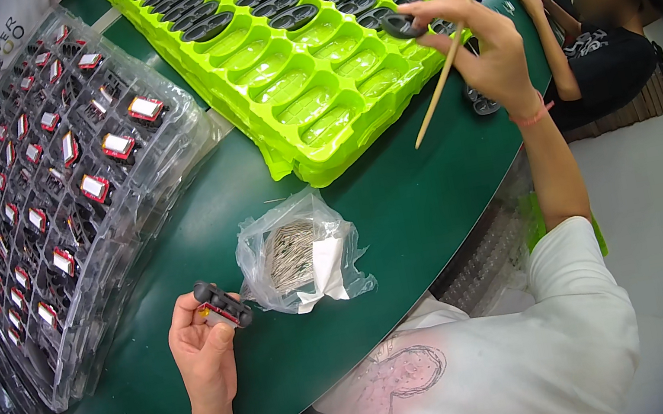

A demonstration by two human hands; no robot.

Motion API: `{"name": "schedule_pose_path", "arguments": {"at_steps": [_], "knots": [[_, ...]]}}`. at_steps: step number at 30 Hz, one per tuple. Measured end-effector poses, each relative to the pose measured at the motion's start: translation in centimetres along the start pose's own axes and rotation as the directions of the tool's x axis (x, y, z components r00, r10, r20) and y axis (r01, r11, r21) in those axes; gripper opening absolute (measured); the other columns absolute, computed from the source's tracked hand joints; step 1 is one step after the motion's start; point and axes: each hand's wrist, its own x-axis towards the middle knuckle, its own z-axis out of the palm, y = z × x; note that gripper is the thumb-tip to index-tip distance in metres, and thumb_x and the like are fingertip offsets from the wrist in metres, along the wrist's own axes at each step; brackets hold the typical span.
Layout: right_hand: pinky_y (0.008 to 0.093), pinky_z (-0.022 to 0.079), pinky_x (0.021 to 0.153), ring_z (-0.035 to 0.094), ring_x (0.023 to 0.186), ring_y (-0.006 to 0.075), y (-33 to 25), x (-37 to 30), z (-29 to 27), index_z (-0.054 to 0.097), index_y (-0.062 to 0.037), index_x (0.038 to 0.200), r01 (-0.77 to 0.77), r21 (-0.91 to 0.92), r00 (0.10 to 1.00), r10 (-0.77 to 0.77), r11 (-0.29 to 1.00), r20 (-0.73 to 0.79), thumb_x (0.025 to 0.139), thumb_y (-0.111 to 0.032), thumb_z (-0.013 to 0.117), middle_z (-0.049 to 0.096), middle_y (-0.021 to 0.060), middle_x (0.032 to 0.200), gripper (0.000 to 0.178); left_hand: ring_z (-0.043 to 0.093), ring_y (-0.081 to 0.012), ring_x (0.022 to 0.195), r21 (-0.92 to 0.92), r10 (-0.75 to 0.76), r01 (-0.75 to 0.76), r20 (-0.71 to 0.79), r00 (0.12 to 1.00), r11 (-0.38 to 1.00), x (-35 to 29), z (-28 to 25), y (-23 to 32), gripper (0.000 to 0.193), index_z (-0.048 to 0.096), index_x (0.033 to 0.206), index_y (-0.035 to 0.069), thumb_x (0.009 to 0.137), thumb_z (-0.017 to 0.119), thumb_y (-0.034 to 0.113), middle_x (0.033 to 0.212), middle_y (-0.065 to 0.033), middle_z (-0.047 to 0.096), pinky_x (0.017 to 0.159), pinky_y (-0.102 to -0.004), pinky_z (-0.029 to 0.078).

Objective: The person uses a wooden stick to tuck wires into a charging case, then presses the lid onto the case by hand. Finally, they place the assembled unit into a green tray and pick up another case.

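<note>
A: Where the left hand rises over the near part of the bench, what does its grip have?

B: A black device with a red strip along it, pinched between thumb and fingers and tilted, just left of the clear bag.

A: And the right hand?

B: Its grip is closed on a dark oval piece, caught between thumb and forefinger by the right side of the lime-green tray. Whether the piece touches the tray cannot be told. The same hand also carries a slim wooden stick, slanting down to the left.

A: What does the tray carry?

B: Rows of black oval pieces in its far pockets.

A: The bag?

B: It stands on the bench between the device and the tray, full of thin pale strands, with a white strip at its right.

A: Farther left?

B: Clear plastic trays, stacked, the top one bearing red-and-white parts in its compartments. A person in a dark shirt sits at the right.
</note>
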Motion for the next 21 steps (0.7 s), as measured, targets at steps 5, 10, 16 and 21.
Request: {"name": "schedule_pose_path", "arguments": {"at_steps": [5,10,16,21], "knots": [[0.0508,0.052,0.092,0.068,0.100,0.0376,-6.4,0.9,2.9,0.065,0.0037,0.096,0.242,0.129,0.966,-0.251,0.962,0.060,0.069,0.008,0.075,0.070,0.0158,0.090,0.029,0.063,-0.0177,0.099,-0.043,0.003,-0.004,-0.022,1.000,0.999,0.1,-0.1,-0.3,0.046,0.052,0.118,0.000,0.080,0.076,0.008,0.107,-0.0124,0.063,0.091,-0.0309,0.050],[0.0496,0.056,0.086,0.068,0.090,0.0323,-10.1,0.8,5.9,0.067,-0.0037,0.098,0.342,0.287,0.926,-0.374,0.895,0.060,0.070,-0.002,0.080,0.069,0.0098,0.085,0.031,0.064,-0.0188,0.101,-0.013,0.001,-0.001,0.010,1.000,1.000,0.1,0.0,-0.1,0.044,0.052,0.118,-0.001,0.081,0.074,0.006,0.110,-0.0144,0.063,0.094,-0.0325,0.049],[0.0361,0.057,0.068,0.066,0.086,0.0296,-11.6,0.0,8.1,0.064,-0.0081,0.096,0.365,0.362,0.914,-0.403,0.858,0.036,0.070,0.000,0.078,0.069,0.0061,0.086,0.031,0.063,-0.0185,0.102,-0.022,0.003,-0.002,0.035,0.999,1.000,0.3,-0.4,-0.2,0.044,0.052,0.119,-0.002,0.082,0.074,0.006,0.111,-0.0138,0.063,0.094,-0.0322,0.049],[0.0349,0.057,0.066,0.067,0.087,0.0316,-11.9,-0.9,9.3,0.059,-0.0100,0.102,0.302,0.474,0.936,-0.353,0.827,0.020,0.069,-0.002,0.080,0.069,0.0067,0.088,0.039,0.063,-0.0166,0.101,-0.018,-0.004,0.005,0.046,0.999,1.000,0.4,-0.6,-0.3,0.045,0.052,0.120,-0.003,0.082,0.075,0.006,0.111,-0.0116,0.062,0.092,-0.0305,0.050]]}}
